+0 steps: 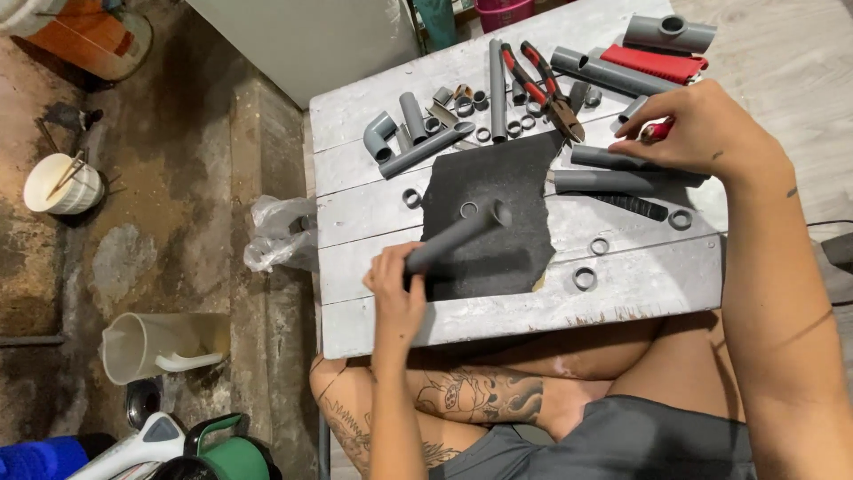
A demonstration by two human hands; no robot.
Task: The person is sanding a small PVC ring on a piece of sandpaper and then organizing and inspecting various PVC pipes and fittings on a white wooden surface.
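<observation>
Left hand (396,286): clamped on grey pipe (458,236), lying tilted over black sandpaper sheet (489,213) at tabletop (622,293) centre. Right hand (702,129), two o'clock: pinched around red-handled tool (656,132).

The near end of the grey pipe (458,236) is covered by the left hand (397,286), and most of the small red-handled tool (657,132) is hidden inside the right hand (702,133), so its kind cannot be told. A pink basket (503,12) is cut off by the top edge, and a green jug (233,452) by the bottom edge. The small grey fittings (462,100) behind the pliers (544,87) are too tightly bunched to be separated, perhaps short pipe offcuts.
</observation>
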